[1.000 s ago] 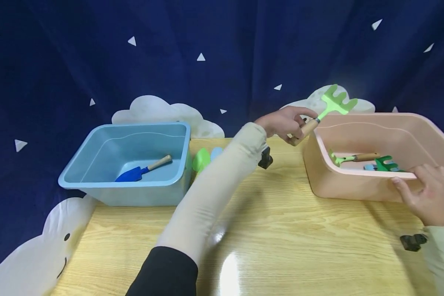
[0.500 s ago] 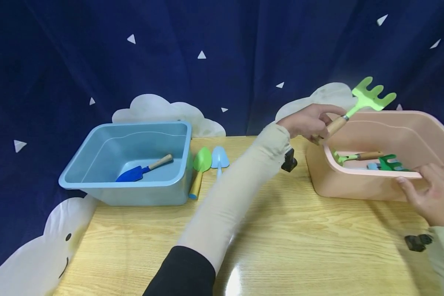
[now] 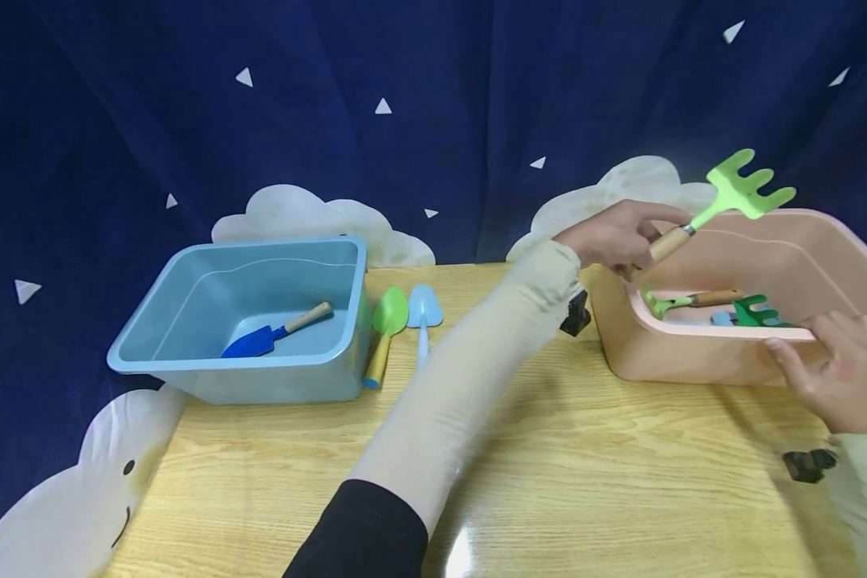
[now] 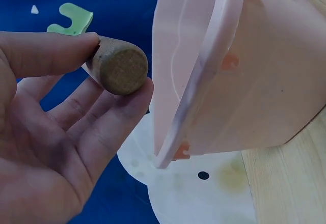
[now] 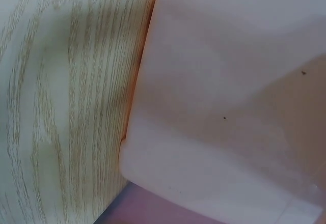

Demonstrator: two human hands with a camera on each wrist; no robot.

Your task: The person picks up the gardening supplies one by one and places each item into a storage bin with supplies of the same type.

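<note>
My left hand (image 3: 614, 234) holds a light green hand rake (image 3: 742, 191) by its wooden handle, tines up, over the left end of a pink bin (image 3: 701, 357). In the left wrist view, thumb and fingers pinch the handle (image 4: 124, 71) beside the bin's rim. My right hand (image 3: 848, 373) grips the bin's front rim, thumb outside; the right wrist view shows only the bin wall (image 5: 219, 102) and table. Inside the bin lie a smaller light green rake (image 3: 708, 299) with a brown handle, a dark green rake (image 3: 753, 310) and a light blue piece (image 3: 722, 319), partly hidden.
A blue bin (image 3: 246, 381) at the left contains a blue trowel (image 3: 256, 343). Beside it on the wooden table (image 3: 607, 474) lie a green trowel (image 3: 392, 311) and a light blue trowel (image 3: 425, 305), its handle partly behind my left arm. A dark blue curtain (image 3: 318, 152) hangs behind.
My left hand has carried the light green hand rake to the right, from beside the pink bin to above its left end. The right hand has kept its grip on the rim.
</note>
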